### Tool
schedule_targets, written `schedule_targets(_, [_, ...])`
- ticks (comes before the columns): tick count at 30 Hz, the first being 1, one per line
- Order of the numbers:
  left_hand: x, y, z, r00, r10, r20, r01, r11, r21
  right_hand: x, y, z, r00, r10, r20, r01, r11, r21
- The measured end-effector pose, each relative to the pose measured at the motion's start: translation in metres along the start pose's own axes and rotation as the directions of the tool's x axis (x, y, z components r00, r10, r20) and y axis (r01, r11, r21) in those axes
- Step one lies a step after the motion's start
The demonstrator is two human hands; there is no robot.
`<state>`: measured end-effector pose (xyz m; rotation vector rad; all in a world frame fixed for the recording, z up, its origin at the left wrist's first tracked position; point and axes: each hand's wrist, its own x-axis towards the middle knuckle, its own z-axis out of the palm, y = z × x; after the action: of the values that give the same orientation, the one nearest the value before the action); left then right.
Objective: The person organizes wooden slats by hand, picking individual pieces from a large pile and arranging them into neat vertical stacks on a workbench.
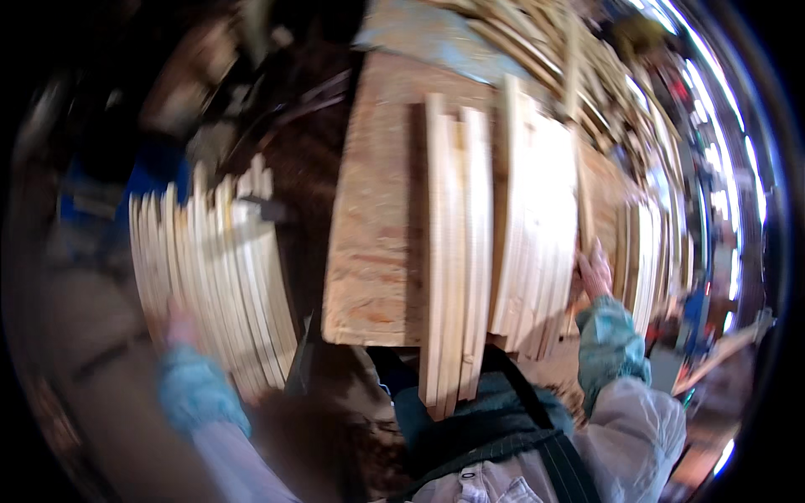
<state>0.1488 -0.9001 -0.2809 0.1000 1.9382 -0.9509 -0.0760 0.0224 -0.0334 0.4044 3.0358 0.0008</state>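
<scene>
Several strips (541, 226) beside right fingers (597, 251)

left grip (178, 323) against wooden strips (220, 285), right grip (595, 270) beside sticks (543, 210)

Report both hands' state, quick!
Left hand: blurred, at the left wood bundle; grip cannot be told.
Right hand: at the right edge of the wider strip stack; grip cannot be told.
</scene>
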Motion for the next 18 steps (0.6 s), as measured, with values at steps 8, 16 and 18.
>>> schedule_targets(8, [-0.042,0.041,-0.028,0.945,-0.224,0.236,0.32,0.505,-0.802,-0.025,0.033,-0.045,0.983,0.123,0.136,-0.128,0.991,0.033])
schedule_targets(16, [-0.11,-0.006,0.01,0.855,-0.512,0.082,0.074,-0.036,-0.997,-0.049,-0.04,-0.072,0.828,-0.098,0.552,-0.273,0.789,0.55])
schedule_targets(18, [-0.099,-0.007,-0.011,0.845,-0.532,-0.053,-0.085,-0.036,-0.996,-0.079,-0.038,-0.058,0.82,-0.086,0.566,-0.289,0.791,0.539])
